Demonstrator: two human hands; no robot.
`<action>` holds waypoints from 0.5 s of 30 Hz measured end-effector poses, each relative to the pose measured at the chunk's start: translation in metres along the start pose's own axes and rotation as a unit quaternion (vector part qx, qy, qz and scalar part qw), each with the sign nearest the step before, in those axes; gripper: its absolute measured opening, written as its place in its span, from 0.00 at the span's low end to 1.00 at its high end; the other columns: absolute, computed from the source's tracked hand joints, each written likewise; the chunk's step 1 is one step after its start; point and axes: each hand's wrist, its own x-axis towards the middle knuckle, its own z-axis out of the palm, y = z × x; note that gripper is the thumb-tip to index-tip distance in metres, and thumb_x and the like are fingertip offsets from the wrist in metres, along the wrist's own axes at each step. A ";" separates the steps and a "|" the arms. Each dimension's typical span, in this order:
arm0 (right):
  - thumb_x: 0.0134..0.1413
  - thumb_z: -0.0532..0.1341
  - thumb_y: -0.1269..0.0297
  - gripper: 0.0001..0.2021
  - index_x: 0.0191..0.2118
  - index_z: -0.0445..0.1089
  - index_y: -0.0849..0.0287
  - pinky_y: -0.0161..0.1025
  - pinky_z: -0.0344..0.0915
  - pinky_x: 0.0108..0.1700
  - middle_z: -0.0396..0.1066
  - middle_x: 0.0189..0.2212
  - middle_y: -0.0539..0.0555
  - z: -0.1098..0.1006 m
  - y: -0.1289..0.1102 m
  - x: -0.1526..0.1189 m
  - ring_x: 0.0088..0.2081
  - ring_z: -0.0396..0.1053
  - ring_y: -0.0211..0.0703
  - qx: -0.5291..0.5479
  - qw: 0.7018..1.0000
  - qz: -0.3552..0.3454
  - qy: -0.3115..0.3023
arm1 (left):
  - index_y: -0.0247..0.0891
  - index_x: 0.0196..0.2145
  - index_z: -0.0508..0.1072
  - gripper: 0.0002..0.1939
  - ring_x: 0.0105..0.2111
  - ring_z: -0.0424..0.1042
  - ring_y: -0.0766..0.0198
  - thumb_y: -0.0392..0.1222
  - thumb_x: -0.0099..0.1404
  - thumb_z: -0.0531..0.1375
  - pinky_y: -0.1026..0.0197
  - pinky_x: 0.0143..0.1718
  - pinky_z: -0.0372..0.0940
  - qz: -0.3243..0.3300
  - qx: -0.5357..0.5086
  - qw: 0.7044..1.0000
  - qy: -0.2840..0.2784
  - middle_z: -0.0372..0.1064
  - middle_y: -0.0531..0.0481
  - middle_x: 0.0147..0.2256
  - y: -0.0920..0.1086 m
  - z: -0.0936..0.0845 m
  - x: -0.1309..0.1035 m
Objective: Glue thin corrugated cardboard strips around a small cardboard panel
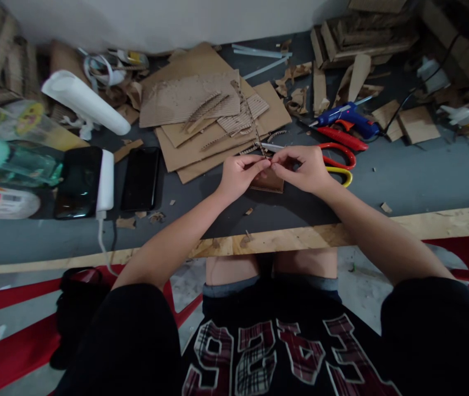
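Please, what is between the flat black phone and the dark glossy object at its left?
In the head view, a slim white block, with a white cable at its near end, is between the phone and the dark object.

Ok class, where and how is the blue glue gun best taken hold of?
I'd grip the blue glue gun by its handle, coming from above and the right. It lies with its nozzle toward the left and handle angled right, so fingers would stay off the possibly hot tip. The red tool crowds its near side.
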 end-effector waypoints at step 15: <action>0.49 0.61 0.65 0.06 0.28 0.73 0.62 0.30 0.58 0.25 0.70 0.21 0.50 0.002 0.000 -0.001 0.22 0.61 0.31 0.006 1.000 0.023 -0.019 | 0.35 0.30 0.81 0.26 0.18 0.68 0.73 0.65 0.53 0.67 0.71 0.21 0.62 -0.009 0.073 0.997 -0.021 0.73 0.51 0.19 0.005 -0.002 -0.003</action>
